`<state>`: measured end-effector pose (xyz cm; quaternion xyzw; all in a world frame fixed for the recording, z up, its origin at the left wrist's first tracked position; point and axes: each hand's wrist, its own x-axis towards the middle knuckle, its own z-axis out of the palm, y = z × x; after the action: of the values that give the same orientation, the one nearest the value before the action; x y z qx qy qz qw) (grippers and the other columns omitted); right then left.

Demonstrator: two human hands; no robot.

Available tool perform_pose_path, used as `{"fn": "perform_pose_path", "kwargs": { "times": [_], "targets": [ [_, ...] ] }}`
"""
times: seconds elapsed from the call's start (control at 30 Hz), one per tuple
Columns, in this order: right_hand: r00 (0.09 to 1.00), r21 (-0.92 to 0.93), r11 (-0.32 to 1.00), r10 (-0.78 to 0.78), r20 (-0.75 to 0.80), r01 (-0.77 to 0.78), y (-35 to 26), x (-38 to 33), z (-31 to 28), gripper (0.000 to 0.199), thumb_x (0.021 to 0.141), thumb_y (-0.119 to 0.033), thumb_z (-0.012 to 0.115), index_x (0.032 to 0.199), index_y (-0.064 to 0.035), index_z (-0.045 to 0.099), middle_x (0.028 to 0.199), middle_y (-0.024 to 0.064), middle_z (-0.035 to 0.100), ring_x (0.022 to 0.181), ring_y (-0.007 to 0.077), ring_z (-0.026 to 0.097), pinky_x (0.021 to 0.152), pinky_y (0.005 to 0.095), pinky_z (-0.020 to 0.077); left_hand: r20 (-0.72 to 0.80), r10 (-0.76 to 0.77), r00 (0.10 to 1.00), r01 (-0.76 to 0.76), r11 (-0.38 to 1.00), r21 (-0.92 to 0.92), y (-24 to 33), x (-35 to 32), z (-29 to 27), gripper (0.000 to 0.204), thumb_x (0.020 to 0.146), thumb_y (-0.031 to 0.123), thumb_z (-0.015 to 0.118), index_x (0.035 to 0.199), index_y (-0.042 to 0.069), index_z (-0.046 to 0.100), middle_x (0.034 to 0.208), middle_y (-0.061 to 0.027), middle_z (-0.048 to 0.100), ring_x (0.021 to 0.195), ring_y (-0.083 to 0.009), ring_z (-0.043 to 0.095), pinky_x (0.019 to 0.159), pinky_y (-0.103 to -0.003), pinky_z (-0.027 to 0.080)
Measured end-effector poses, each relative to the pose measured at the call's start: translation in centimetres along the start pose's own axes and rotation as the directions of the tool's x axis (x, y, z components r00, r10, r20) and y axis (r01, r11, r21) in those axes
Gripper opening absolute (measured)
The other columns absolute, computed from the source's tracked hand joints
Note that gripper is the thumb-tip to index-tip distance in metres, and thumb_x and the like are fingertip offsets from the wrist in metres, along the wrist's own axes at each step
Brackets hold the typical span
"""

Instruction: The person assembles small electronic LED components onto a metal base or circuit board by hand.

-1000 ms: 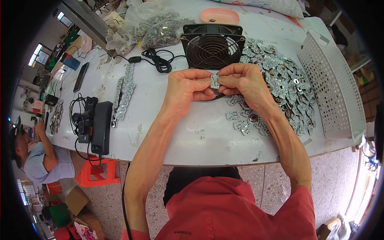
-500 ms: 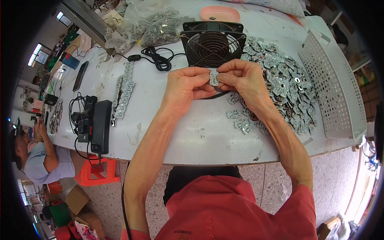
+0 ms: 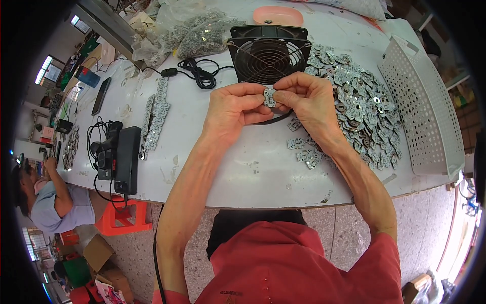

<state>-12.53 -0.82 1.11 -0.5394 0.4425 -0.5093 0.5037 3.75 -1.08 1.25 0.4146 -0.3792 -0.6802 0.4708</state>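
Between my two hands is a small flat silvery metal part with holes, held up just in front of a black fan. My left hand pinches its left side between thumb and fingers. On its right side, my right hand grips it the same way, the thumb lying across its edge. To the right of my right hand spreads a heap of similar metal parts. Farther left, more such parts stand in tight rows.
A white perforated basket stands at the right. At the back are plastic bags of small metal parts and a pink tray. Left lie a coiled black cable, a black power bank and a phone. A co-worker sits far left.
My hands stay nearly in place with the metal part between them; the part has shifted very slightly and my right fingers have moved a little on it.
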Motion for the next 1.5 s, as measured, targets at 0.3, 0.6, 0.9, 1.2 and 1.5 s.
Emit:
{"fn": "perform_pose_path", "kwargs": {
  "times": [0.3, 0.6, 0.9, 1.2, 1.5],
  "targets": [
    [0.995, 0.058, 0.997, 0.047, 0.092, -0.053, -0.2, 0.3, -0.7, 0.016, 0.075, 0.002, 0.060, 0.090, 0.0071, 0.063, 0.073, 0.0094, 0.064, 0.061, 0.0105, 0.059, 0.057, 0.0208, 0.0490, 0.047, 0.070, 0.996, -0.072, 0.996, 0.047, 0.1, 0.1, -0.2, 0.025, 0.080, 0.000, 0.058, 0.103, -0.008, 0.058, 0.085, -0.0118, 0.062, 0.070, -0.0164, 0.062, 0.066, -0.031, 0.058],
    [0.990, 0.044, 0.993, 0.103, 0.093, -0.107, -0.7, 0.1, -0.8, 0.017, 0.074, 0.003, 0.062, 0.089, 0.0088, 0.062, 0.074, 0.0123, 0.064, 0.064, 0.0137, 0.062, 0.059, 0.0220, 0.0517, 0.049, 0.187, 0.981, -0.193, 0.964, 0.181, -0.5, 0.0, 0.3, 0.021, 0.077, -0.001, 0.061, 0.098, -0.007, 0.061, 0.078, -0.0108, 0.062, 0.064, -0.0168, 0.063, 0.061, -0.027, 0.056],
    [0.987, 0.095, 0.984, 0.144, 0.074, -0.151, -0.9, 0.1, -0.9, 0.013, 0.073, 0.004, 0.063, 0.086, 0.0089, 0.062, 0.073, 0.0131, 0.064, 0.064, 0.0148, 0.063, 0.057, 0.0213, 0.0528, -0.042, 0.229, 0.973, -0.218, 0.959, 0.179, -0.6, 0.0, 0.2, 0.020, 0.075, -0.002, 0.061, 0.095, -0.007, 0.063, 0.076, -0.0125, 0.063, 0.061, -0.0172, 0.063, 0.058, -0.026, 0.054],
    [0.987, -0.007, 0.991, 0.132, 0.093, -0.132, -0.8, 0.0, -0.9, 0.012, 0.073, 0.003, 0.063, 0.085, 0.0079, 0.063, 0.072, 0.0119, 0.064, 0.062, 0.0136, 0.063, 0.057, 0.0208, 0.0523, 0.013, 0.301, 0.953, -0.286, 0.890, 0.356, -0.7, -0.3, 0.3, 0.019, 0.074, -0.006, 0.063, 0.093, -0.006, 0.063, 0.077, -0.0125, 0.064, 0.064, -0.0169, 0.063, 0.060, -0.028, 0.056],
    [0.991, 0.040, 0.992, 0.115, 0.065, -0.118, -0.8, -0.1, -0.6, 0.014, 0.072, 0.004, 0.064, 0.085, 0.0086, 0.063, 0.072, 0.0129, 0.064, 0.062, 0.0143, 0.063, 0.057, 0.0212, 0.0525, 0.026, 0.251, 0.968, -0.247, 0.923, 0.294, -0.8, -0.2, 0.3, 0.021, 0.075, -0.005, 0.062, 0.096, -0.006, 0.062, 0.079, -0.0123, 0.064, 0.065, -0.0167, 0.063, 0.062, -0.029, 0.057]
  ]
}}
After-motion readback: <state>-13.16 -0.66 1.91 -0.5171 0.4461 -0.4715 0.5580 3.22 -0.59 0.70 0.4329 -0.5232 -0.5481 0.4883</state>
